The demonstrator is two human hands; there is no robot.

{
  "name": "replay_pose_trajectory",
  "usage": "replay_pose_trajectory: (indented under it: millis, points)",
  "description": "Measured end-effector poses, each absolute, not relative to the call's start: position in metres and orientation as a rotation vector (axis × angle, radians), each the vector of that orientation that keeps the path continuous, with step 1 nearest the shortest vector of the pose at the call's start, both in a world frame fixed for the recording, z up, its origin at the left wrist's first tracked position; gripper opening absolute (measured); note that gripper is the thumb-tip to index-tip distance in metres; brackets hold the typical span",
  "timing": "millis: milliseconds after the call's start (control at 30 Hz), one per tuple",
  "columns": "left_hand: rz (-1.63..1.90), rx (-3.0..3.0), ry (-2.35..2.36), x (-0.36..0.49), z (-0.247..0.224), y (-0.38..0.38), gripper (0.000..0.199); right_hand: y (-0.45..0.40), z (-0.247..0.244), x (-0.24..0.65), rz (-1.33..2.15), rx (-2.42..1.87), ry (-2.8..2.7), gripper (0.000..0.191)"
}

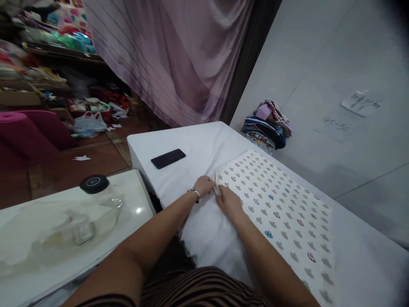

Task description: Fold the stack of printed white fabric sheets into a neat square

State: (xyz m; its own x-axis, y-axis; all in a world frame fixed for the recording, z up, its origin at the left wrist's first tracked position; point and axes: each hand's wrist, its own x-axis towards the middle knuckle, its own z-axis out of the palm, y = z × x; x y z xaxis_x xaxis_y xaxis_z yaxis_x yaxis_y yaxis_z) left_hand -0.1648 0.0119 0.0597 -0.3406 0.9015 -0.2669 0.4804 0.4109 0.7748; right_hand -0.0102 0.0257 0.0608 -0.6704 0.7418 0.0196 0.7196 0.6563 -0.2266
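A white cloth (277, 192) printed with grey, red and blue mouse-head shapes lies flat along the right side of the white-covered table (204, 145). At its near left corner, several layers of edge are gathered together. My left hand (203, 185), with a bracelet at the wrist, pinches that edge from the left. Close beside it, my right hand (228, 202) is closed on the same layered edge, its fingertips partly hidden. A black phone (168, 158) rests on the table beyond my left hand.
To the left stands a glossy white surface (128, 187) with a clear jar and a black lid (94, 183). A pink curtain (179, 55) hangs behind the table. Folded clothes (266, 125) are stacked by the wall. Bags and boxes clutter the floor at left, near a magenta roll (28, 136).
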Motion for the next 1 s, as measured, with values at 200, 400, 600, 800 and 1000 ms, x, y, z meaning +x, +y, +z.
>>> replay_pose_trajectory:
  millis: [200,400,600,800,1000]
  points:
    - [0.879,1.167,1.979,-0.158,0.054,0.013,0.01,0.026,0.059,-0.011,0.316,-1.19,-2.756,0.044]
    - [0.928,0.905,1.834,-0.156,0.058,0.013,0.025,0.027,0.061,-0.01,0.354,-1.204,-2.745,0.04]
    - [0.911,0.921,1.79,-0.158,0.06,0.015,0.018,0.029,0.062,-0.01,0.408,-1.188,-2.729,0.043]
    - [0.822,1.024,1.864,-0.163,0.06,0.02,0.022,0.034,0.071,-0.009,0.549,-1.12,-2.734,0.035]
    - [0.702,1.238,2.03,-0.165,0.059,0.022,0.017,0.053,0.074,-0.014,0.866,-1.091,-2.528,0.029]
